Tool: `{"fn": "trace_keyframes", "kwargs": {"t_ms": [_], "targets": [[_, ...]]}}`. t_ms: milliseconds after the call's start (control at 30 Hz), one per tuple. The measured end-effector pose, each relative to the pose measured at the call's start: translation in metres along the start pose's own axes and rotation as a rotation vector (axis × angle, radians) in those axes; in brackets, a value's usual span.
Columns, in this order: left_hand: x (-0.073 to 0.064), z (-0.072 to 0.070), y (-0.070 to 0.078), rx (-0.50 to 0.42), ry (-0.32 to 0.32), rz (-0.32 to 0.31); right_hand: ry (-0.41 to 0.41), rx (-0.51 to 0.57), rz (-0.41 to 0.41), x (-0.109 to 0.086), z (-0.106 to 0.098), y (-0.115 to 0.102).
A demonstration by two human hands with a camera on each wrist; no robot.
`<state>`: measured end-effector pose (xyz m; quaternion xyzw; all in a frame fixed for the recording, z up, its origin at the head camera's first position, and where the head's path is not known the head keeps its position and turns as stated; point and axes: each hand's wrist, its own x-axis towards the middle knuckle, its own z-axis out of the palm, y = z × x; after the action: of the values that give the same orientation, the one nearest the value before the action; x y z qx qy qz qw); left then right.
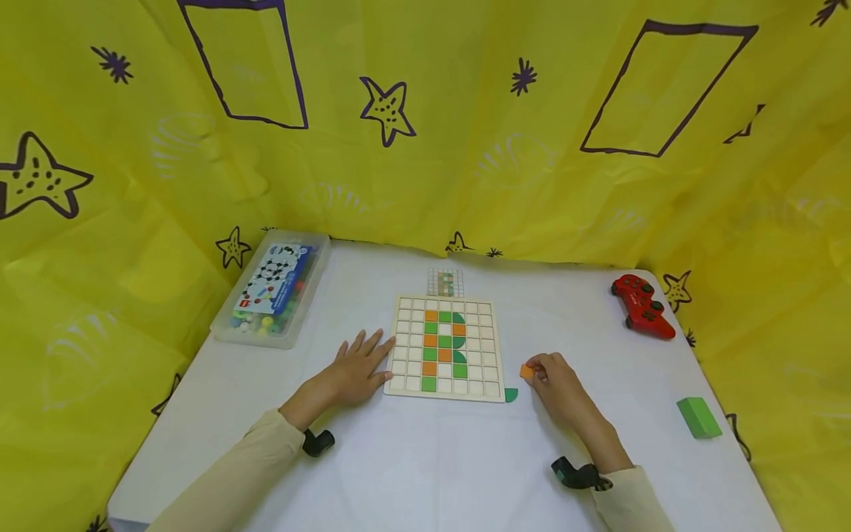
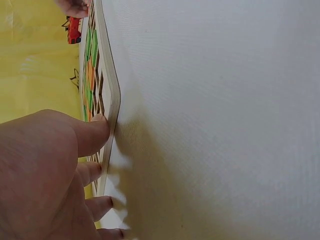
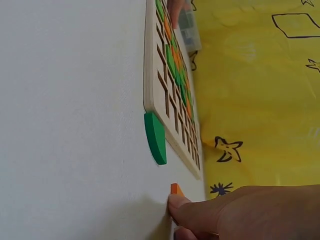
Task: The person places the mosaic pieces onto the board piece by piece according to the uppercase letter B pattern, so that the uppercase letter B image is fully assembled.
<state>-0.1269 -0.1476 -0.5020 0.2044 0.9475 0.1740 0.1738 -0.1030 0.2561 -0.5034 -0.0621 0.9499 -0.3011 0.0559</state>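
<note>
A wooden grid board (image 1: 488,355) lies mid-table, its cells partly filled with orange and green tiles that form a letter R. My left hand (image 1: 359,367) has its fingers spread, with the thumb and fingertips touching the board's left edge. To the right of the board, my right hand (image 1: 557,386) pinches an orange tile (image 1: 527,371) between thumb and fingers. In the right wrist view that orange tile (image 3: 175,189) is partly hidden by the thumb. A dark green quarter-round tile (image 1: 511,395) lies loose against the board's near right corner.
Behind the board lies a small pattern card (image 1: 445,282). A clear plastic case of coloured balls (image 1: 266,295) stands at the back left. Towards the right are a red game controller (image 1: 643,305) and a green block (image 1: 699,418). Yellow cloth (image 1: 425,185) hangs around the table.
</note>
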Motion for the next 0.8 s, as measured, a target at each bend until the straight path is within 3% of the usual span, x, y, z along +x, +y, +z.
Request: {"fn": "trace_keyframes", "kwargs": {"t_ms": [167, 333, 533, 800], "targets": [[-0.001, 0.000, -0.001, 0.004, -0.005, -0.002, -0.014, 0.050, 0.010, 0.020, 0.001, -0.009], [-0.002, -0.001, 0.000, -0.009, 0.001, -0.002, -0.051, 0.074, -0.006, 0.031, 0.008, -0.037], [-0.002, -0.001, 0.002, -0.013, -0.001, 0.005, -0.074, 0.065, -0.107, 0.025, 0.035, -0.071], [0.000, 0.000, 0.000, -0.005, -0.004, -0.001, -0.079, 0.070, -0.207, 0.017, 0.064, -0.091]]}}
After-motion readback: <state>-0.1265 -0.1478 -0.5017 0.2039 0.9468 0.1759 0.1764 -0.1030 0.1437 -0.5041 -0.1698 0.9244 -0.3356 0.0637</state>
